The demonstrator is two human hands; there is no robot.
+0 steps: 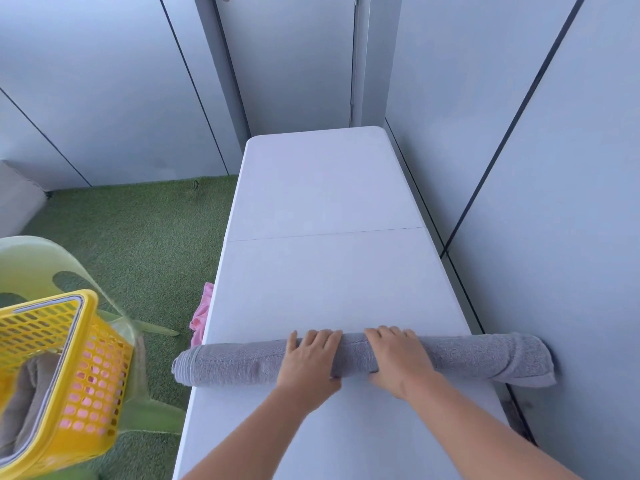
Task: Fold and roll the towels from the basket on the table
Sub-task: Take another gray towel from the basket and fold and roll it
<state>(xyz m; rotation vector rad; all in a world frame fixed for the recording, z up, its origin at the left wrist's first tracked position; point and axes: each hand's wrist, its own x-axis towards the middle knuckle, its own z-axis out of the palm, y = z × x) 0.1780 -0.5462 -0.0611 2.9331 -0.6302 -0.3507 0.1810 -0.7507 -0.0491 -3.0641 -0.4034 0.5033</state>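
Note:
A grey towel [235, 363] lies rolled into a long tube across the near part of the white table [325, 271], its ends overhanging both table edges. My left hand [310, 360] rests palm-down on the roll left of its middle, fingers curled over the top. My right hand [398, 358] presses on it just to the right, close beside the left. A yellow perforated basket [86, 358] stands at the lower left, off the table, with grey towels [24, 400] inside.
A pale green plastic chair [38, 268] stands behind the basket on green artificial turf [145, 237]. A pink cloth [202, 315] hangs by the table's left edge. Grey wall panels close in behind and right of the table.

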